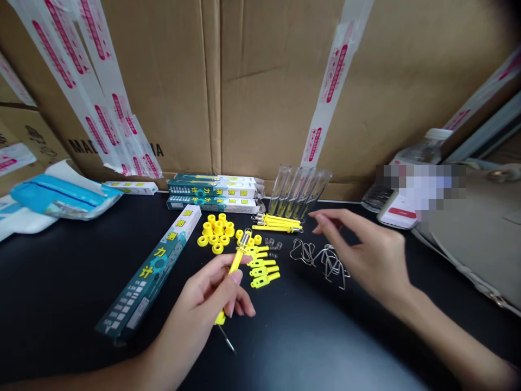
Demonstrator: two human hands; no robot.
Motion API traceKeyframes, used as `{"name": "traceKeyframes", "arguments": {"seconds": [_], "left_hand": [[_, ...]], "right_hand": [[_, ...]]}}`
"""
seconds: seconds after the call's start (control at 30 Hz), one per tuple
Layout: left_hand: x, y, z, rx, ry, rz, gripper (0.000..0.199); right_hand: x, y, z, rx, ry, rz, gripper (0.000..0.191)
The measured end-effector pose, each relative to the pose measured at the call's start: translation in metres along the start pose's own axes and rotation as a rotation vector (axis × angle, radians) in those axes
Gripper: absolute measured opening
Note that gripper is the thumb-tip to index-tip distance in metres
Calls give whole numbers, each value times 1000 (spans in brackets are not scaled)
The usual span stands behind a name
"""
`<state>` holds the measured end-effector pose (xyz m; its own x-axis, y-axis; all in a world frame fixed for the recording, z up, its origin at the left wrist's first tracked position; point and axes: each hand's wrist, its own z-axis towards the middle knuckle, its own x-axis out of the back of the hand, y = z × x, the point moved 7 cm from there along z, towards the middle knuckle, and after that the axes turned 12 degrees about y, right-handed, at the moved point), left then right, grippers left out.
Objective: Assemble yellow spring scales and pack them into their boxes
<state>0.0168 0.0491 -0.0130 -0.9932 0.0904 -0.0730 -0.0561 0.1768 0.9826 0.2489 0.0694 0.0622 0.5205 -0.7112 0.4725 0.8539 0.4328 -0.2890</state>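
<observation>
My left hand (217,293) is closed around a yellow rod (236,263) with a metal spring at its upper end and a thin metal hook below. To the right, my right hand (366,252) is raised near the clear tubes, thumb and index fingertips close together; whether anything is between them is too small to tell. Below it lie bent metal hooks (331,265). Between the hands are flat yellow pieces (265,279), small springs (273,245) and yellow rods with springs (277,222). Yellow caps and rings (217,231) sit left of them.
Clear tubes (299,193) stand upright at the back beside stacked printed boxes (215,203). A long box (152,271) lies at the left, beyond it a blue packet (67,195). At the right are a bottle (427,146), a phone (401,209) and a bag (476,233). Cardboard stands behind.
</observation>
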Motion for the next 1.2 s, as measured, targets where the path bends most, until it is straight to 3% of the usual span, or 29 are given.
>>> {"name": "traceKeyframes", "arguments": {"seconds": [0.13,0.23,0.37,0.5,0.63,0.8,0.93,1.07,1.2], "left_hand": [[-1,-4,0,31,-19,-23,51],[-6,-7,-2,101,-78,-37,56],[-5,-10,-2,162,-70,-4,57],[-3,-9,-1,132,-44,-5,46],[-4,-10,-2,135,-48,16,40],[-10,-7,-3,76,-105,4,38],[-10,-8,-2,80,-127,25,38],[-11,-12,-3,128,-190,35,46],[-15,-13,-2,182,-253,-28,64]], "right_hand": [[0,27,7,39,-160,-56,27],[-9,33,3,173,-345,-116,33],[-17,37,-4,175,-494,-116,32],[-18,33,-4,125,-461,-79,30],[-14,24,-4,-3,-293,11,24],[-18,-2,-20,-121,-158,104,23],[-27,-27,-33,-167,-157,217,22],[-30,-39,-35,-182,-177,298,29],[-26,-36,-35,-235,-161,400,53]]}}
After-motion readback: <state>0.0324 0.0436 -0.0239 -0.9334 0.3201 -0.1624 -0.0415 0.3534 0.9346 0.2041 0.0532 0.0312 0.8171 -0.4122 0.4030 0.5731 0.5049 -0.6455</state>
